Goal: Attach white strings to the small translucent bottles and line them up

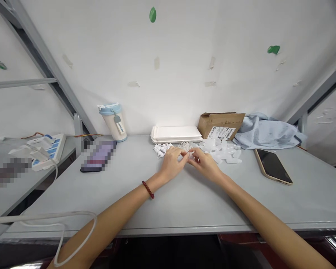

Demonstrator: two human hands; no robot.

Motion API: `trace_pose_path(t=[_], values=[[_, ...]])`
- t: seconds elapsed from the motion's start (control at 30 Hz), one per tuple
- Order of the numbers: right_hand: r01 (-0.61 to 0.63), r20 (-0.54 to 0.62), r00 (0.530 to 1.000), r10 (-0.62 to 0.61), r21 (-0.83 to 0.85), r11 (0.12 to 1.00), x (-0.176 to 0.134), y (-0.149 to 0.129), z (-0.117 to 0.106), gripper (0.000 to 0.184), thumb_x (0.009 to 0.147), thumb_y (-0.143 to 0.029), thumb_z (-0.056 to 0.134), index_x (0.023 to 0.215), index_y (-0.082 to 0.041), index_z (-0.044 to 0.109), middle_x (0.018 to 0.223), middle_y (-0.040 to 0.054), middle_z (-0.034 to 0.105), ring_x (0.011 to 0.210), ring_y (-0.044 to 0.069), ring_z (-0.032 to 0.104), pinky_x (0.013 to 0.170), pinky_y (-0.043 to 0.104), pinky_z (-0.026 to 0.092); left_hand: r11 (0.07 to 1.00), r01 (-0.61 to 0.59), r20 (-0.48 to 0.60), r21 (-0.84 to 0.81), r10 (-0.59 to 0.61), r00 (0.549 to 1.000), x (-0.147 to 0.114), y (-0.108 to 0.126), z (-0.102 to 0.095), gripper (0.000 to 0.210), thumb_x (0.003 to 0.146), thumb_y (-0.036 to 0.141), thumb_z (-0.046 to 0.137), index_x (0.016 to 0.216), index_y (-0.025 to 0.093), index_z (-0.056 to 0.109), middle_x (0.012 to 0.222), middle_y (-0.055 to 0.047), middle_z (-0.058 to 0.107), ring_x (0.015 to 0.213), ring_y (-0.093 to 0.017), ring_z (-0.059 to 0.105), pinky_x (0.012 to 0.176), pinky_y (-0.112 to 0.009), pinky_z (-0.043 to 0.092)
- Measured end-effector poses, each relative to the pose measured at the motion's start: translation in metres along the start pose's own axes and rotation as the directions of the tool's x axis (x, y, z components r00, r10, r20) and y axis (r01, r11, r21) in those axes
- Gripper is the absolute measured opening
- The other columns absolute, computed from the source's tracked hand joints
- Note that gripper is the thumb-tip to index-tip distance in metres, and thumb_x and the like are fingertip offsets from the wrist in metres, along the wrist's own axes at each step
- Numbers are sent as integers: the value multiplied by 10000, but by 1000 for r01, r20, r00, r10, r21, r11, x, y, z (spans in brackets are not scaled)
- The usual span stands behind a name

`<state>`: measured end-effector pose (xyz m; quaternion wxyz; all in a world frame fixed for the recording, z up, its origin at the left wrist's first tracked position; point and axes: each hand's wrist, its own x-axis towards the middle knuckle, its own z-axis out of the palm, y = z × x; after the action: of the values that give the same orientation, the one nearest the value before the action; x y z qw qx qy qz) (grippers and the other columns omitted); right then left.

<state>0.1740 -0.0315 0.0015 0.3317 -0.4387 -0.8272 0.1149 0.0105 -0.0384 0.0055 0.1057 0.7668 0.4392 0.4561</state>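
My left hand (172,162) and my right hand (206,164) meet over the middle of the grey table, fingers pinched together. Between the fingertips is a small translucent plastic piece (190,157), partly hidden by them; its exact kind is too small to make out. Just beyond my left hand lies a pile of small white parts (160,149). Several clear plastic pieces (223,150) are heaped behind and to the right of my right hand. Some thin off-white bits (184,145) show between the two piles, partly covered by my hands.
Against the wall stand a stack of white flat trays (176,134), a cardboard box (221,125) and a bunched light-blue cloth (268,132). A phone (273,166) lies right. Left are a tumbler (114,122), a blurred phone-like object (99,156) and a power strip (52,151). A white cable (72,214) crosses my left forearm.
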Motion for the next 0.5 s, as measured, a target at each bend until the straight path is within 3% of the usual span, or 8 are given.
trace_pose_path(t=[0.23, 0.5], values=[[7, 7, 1000, -7, 18, 1000, -1, 2, 2, 246, 867, -387, 460, 1024, -199, 484, 611, -17, 554, 489, 138, 488, 483, 234, 362, 997, 55, 28, -49, -54, 998, 1, 3, -2, 112, 821, 186, 584, 716, 201, 619, 736, 10, 669, 753, -164, 548, 731, -296, 434], [12, 6, 1000, -12, 15, 1000, -1, 1, 3, 242, 867, -386, 459, 1018, -199, 489, 614, -19, 546, 485, 136, 470, 483, 239, 356, 995, 73, -15, -64, -74, 997, 1, 3, -1, 45, 792, 188, 619, 749, 198, 626, 756, 5, 675, 780, -168, 560, 761, -303, 445]])
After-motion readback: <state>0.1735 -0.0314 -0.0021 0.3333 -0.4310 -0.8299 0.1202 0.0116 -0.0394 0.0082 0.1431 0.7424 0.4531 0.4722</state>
